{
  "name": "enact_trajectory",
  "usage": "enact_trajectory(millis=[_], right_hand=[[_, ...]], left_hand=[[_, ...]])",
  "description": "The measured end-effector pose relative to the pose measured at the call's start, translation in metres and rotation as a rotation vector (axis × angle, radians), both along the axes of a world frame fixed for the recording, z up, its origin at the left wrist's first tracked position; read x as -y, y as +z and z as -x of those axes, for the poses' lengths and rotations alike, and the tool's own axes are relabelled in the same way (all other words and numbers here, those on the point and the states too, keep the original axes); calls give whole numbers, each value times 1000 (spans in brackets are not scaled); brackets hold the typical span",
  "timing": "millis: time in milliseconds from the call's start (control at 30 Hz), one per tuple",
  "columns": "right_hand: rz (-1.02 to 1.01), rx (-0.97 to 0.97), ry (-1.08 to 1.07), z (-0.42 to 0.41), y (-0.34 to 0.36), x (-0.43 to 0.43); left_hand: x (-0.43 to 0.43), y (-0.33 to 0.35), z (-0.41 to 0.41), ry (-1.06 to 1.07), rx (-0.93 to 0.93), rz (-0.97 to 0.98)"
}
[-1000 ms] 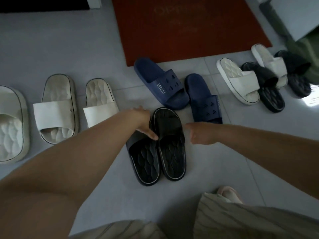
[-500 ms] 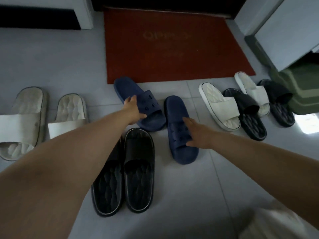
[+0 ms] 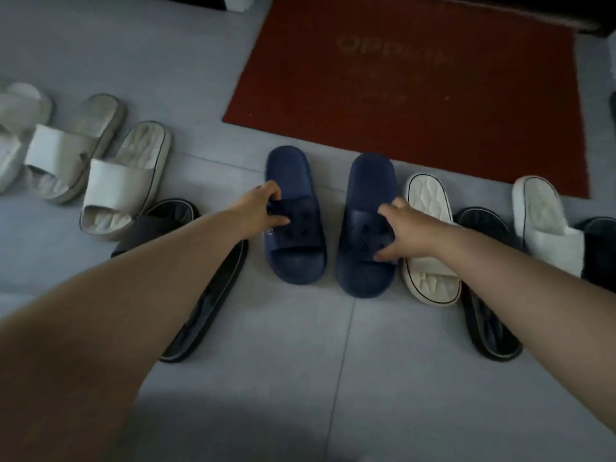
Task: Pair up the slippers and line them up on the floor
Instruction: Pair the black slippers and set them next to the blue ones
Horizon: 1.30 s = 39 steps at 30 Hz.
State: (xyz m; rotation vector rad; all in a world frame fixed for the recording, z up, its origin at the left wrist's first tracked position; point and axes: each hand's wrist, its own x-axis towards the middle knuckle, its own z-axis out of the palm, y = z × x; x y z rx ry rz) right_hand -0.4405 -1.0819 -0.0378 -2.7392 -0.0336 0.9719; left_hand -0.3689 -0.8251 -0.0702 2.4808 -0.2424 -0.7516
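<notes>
Two navy blue slippers lie side by side on the grey tile floor, heels toward the mat. My left hand [image 3: 258,211] grips the strap of the left navy slipper [image 3: 293,258]. My right hand [image 3: 405,231] grips the strap of the right navy slipper [image 3: 365,181]. A black pair [image 3: 213,295] lies under my left forearm, mostly hidden. Further left are a grey-white slipper [image 3: 123,181], a second [image 3: 70,148] and a third [image 3: 16,135]. To the right sit a white slipper [image 3: 426,208], a black one [image 3: 483,328], another white one [image 3: 546,225] and a black one [image 3: 600,248] at the frame edge.
A red doormat [image 3: 416,81] with faint lettering lies on the floor just beyond the navy slippers. Grey tile floor [image 3: 333,378] spreads out in front of me. A white post base [image 3: 238,1] shows at the top edge.
Both hands left the black pair and took hold of the two navy slippers. The navy slippers are now turned parallel and side by side, to the right of the black pair.
</notes>
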Motion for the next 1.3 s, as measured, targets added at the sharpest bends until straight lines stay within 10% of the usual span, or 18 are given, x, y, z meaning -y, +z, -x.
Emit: enact_trajectory(millis=[433,600,900,1133,1300], right_hand=[[-180,80,-95,49,-23,-20],[64,67,73,58,-1,-24],[150,-100,58,22,-5,-69],[56,38,-22,22,-26,-78],[-4,110,-20,25,-30,-72]], left_hand=[[30,4,71,114,4,-191],[18,12,66,154,-59,-27],[-98,48,52,-18,-325,-899],[-128,26,65,127,-386,-601],[-125,7,63,240,-3,-278]])
